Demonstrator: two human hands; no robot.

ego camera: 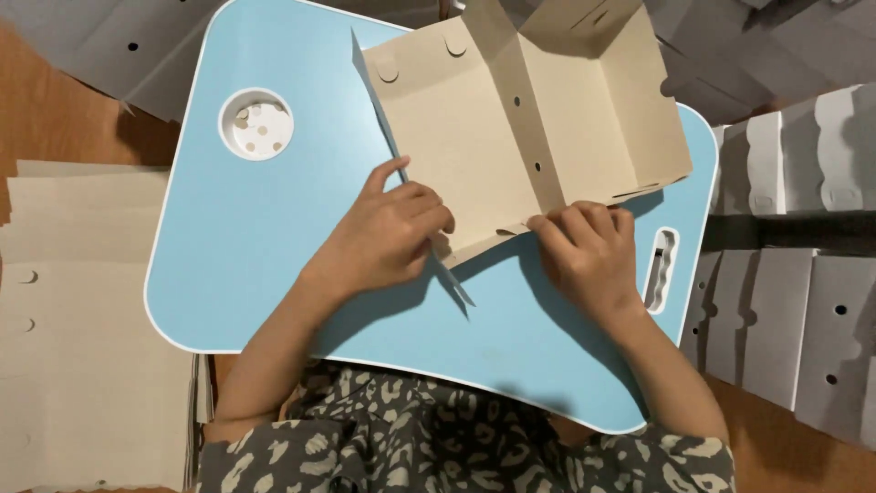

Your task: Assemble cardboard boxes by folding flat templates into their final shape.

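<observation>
Cardboard: tan die-cut box blank (511, 119) lying half-folded on the light blue lap tray (255, 237), right panel already standing up into a wall, little round holes along the crease

Left hand: from where I'm watching, my left hand (392, 237) sits on the near left edge of the blank, index finger stretched out along the side flap, the other fingers curled in and pinching the cardboard edge, so mostly closed with the blank in it

Right hand: right hand (589, 251) is at the near edge too, just right of the centre crease, fingertips bent down and pressing on a small tab there, thumb tucked under so I can't tell how tight the pinch is

Tray bits: round white cup recess (256, 124) top left with a few punched-out cardboard discs sitting in it, wavy slot (662, 269) on the right edge near my right wrist

Left side: stack of flat tan blanks (82, 319) on the floor, beside the tray

Right side: rows of grey-white folded boxes (794, 274) with scalloped edges, well apart from both hands

Top: more flat grey sheets (119, 46) poking out behind the tray
</observation>
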